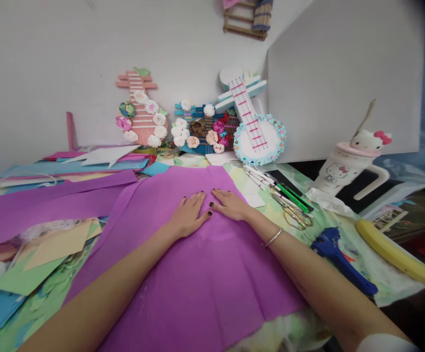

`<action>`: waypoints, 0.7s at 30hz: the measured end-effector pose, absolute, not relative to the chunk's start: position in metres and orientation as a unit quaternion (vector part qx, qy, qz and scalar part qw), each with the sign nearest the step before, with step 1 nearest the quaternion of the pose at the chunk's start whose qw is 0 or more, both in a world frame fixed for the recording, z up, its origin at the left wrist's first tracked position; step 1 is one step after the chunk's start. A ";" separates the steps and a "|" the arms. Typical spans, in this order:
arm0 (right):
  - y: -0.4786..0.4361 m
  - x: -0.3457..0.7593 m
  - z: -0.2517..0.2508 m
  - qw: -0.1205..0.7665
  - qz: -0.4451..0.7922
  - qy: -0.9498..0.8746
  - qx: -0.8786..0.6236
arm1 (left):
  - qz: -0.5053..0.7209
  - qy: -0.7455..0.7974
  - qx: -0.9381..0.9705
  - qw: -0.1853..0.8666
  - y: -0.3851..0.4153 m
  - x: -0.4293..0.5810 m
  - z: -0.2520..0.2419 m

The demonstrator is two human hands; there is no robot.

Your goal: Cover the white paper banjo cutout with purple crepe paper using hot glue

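Zero items in either grip, fingers fully extended; your left hand and right hand lie flat on the purple sheet across the tabletop; press evenly, stroke outward over the creases.

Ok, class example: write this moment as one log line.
left hand: on purple sheet | right hand: on purple sheet | scissors: beside sheet

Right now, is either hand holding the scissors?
No, left hand and right hand rest on the purple sheet; the scissors lie beside it.
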State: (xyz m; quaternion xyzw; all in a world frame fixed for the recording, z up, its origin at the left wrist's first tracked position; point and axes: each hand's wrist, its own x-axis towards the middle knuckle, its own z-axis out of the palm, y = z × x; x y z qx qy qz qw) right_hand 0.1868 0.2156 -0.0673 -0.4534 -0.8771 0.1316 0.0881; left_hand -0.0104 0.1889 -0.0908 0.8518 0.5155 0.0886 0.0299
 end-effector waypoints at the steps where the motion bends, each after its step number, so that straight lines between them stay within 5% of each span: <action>1: 0.216 0.188 -0.068 0.090 0.131 -0.875 -0.457 | 0.088 0.521 0.849 0.027 0.188 -0.011 -0.092; 21: 0.222 0.166 -0.064 0.061 0.131 -0.897 -0.418 | 0.102 0.573 0.813 0.028 0.176 -0.018 -0.091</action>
